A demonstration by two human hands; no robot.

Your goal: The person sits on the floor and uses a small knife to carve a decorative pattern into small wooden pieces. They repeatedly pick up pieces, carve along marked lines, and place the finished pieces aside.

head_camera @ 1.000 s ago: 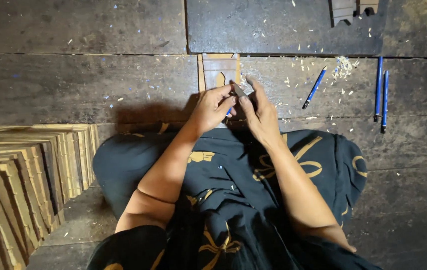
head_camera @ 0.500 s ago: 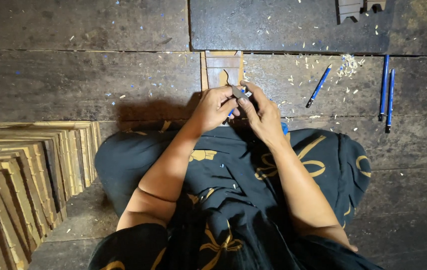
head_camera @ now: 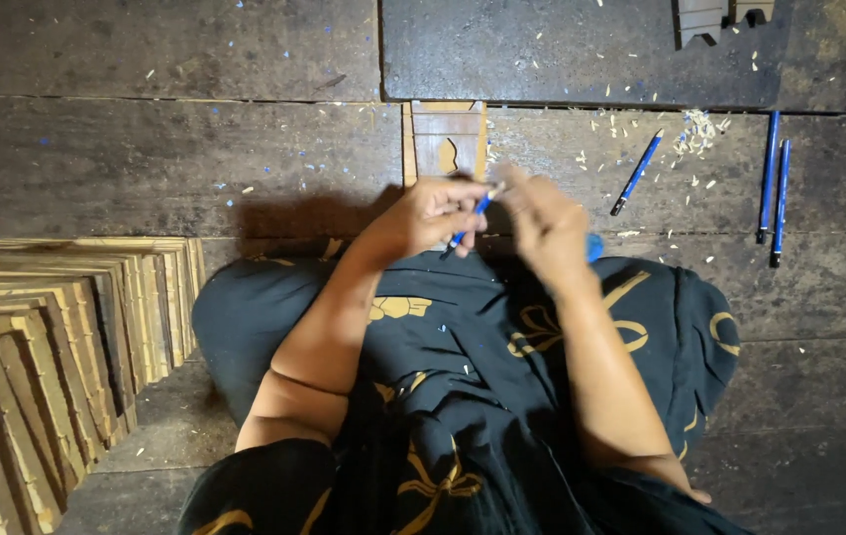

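I sit cross-legged on a dark wooden floor, in dark cloth with gold patterns. My left hand point(head_camera: 433, 213) grips a blue pencil point(head_camera: 473, 216) that points up to the right, its pale tip near my right hand. My right hand point(head_camera: 542, 220) is blurred, fingers closed at the pencil's tip; what it holds is hidden. Just beyond both hands a small carved wooden panel point(head_camera: 446, 141) lies flat on the floor.
Three blue pencils lie on the floor: one point(head_camera: 637, 172) slanted at right, two point(head_camera: 774, 188) side by side farther right. Wood shavings point(head_camera: 697, 133) are scattered near them. A stack of pale wooden frames point(head_camera: 56, 337) fills the left. A dark carved piece point(head_camera: 720, 18) sits at the top.
My right hand has drawn a little right, away from the left hand, and the pencil's tip now shows between them. The view has shifted slightly.
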